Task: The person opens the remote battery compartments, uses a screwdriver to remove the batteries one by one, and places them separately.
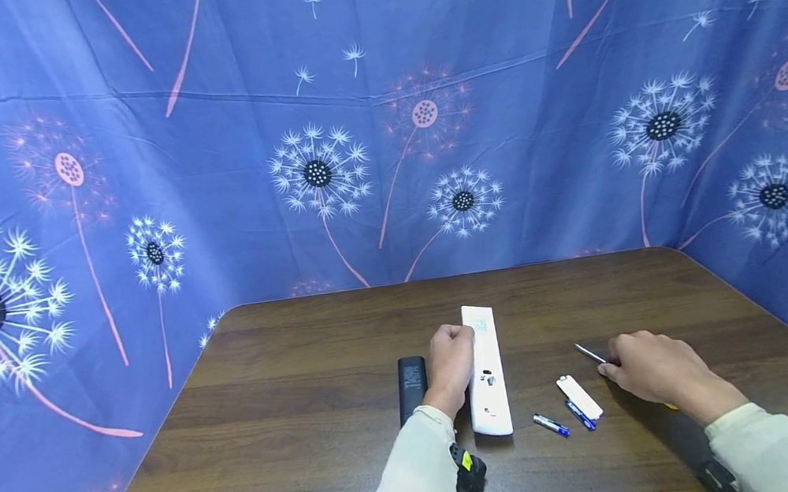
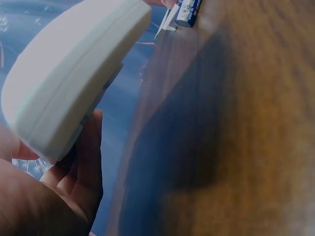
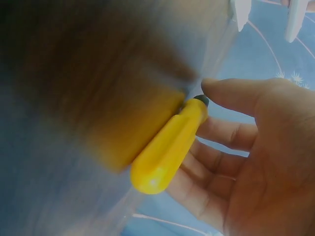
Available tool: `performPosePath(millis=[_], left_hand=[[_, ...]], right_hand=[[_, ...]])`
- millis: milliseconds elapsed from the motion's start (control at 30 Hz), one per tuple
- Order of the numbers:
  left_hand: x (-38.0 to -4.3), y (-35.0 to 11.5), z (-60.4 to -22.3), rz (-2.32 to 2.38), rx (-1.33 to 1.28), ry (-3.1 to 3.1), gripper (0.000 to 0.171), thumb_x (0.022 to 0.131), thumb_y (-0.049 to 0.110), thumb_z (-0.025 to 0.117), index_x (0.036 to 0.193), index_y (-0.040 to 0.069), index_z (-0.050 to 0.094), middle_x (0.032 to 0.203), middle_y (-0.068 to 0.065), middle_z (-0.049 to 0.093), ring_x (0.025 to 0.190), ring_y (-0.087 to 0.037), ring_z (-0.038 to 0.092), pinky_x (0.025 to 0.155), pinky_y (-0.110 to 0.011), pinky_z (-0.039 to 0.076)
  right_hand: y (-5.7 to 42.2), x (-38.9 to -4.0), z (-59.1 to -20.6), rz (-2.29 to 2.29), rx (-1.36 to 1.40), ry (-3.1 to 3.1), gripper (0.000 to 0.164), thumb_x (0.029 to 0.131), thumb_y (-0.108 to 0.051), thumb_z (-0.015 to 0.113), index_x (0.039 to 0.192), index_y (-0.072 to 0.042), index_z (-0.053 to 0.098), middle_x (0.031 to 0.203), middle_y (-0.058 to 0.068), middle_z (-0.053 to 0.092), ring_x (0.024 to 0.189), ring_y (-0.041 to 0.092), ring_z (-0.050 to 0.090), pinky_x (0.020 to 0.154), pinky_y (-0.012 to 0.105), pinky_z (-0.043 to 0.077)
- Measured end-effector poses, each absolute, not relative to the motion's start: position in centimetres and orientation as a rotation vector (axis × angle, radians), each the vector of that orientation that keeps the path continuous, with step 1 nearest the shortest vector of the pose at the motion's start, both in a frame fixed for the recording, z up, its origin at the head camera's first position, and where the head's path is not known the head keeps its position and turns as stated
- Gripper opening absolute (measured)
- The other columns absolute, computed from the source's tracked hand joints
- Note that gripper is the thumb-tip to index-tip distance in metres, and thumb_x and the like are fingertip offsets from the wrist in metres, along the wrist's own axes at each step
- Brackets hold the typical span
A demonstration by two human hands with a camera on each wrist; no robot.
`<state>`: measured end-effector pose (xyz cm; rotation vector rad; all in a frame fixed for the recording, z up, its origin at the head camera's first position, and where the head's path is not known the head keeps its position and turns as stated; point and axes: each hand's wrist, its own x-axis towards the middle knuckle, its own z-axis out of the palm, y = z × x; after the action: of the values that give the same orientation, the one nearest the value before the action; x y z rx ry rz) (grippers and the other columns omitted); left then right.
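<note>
My left hand (image 1: 451,365) grips the side of a long white remote control (image 1: 484,332), which lies back side up with its battery bay uncovered. In the left wrist view the remote's rounded end (image 2: 64,78) fills the upper left, fingers curled behind it. Farther right, my right hand (image 1: 655,367) pinches a screwdriver low at the table, thumb and forefinger at its collar. Its metal shaft (image 1: 592,354) points up and left in the head view; the yellow handle (image 3: 170,150) shows in the right wrist view. Between the hands lies a white battery cover (image 1: 579,396).
Two blue-and-white batteries, one (image 1: 550,425) nearer the remote and another (image 1: 580,414) against the cover, lie on the brown wooden table (image 1: 278,447). A black remote control (image 1: 412,383) is left of my left hand. Behind hangs a blue dandelion-print cloth (image 1: 368,122).
</note>
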<state>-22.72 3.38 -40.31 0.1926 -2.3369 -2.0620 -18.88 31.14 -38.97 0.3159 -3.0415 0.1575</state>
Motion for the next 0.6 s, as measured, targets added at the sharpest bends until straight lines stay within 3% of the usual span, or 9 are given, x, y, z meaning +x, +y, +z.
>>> performPosePath(millis=[200,367,600], left_hand=[[-23.1,3.7,-39.8,-2.032,0.193,-2.358,0.027,0.098,0.027,0.054,0.115,0.009,0.065,0.098,-0.001,0.062,0.093,-0.019,0.059,0.090,-0.043,0.050],[-23.3,4.0,-39.7,-2.049,0.192,-2.359,0.027,0.099,0.027,0.054,0.115,0.009,0.065,0.098,-0.001,0.061,0.093,-0.018,0.059,0.091,-0.042,0.050],[-23.4,4.4,-39.8,-2.043,0.179,-2.357,0.027,0.098,0.025,0.055,0.115,0.007,0.065,0.099,-0.003,0.062,0.094,-0.019,0.060,0.091,-0.042,0.051]], right_hand=[[30.2,-18.4,-38.6,0.145,0.325,-2.952,0.030,0.090,-0.028,0.071,0.067,-0.020,0.052,0.064,-0.003,0.050,0.055,0.018,0.049,0.046,0.045,0.039],[29.0,-18.0,-38.2,0.169,0.340,-2.854,0.022,0.088,-0.027,0.072,0.073,-0.019,0.058,0.070,-0.002,0.054,0.061,0.024,0.058,0.048,0.052,0.043],[27.3,-17.1,-37.9,0.154,0.339,-2.829,0.016,0.090,-0.025,0.070,0.078,-0.017,0.063,0.068,-0.004,0.050,0.057,0.018,0.053,0.044,0.044,0.041]])
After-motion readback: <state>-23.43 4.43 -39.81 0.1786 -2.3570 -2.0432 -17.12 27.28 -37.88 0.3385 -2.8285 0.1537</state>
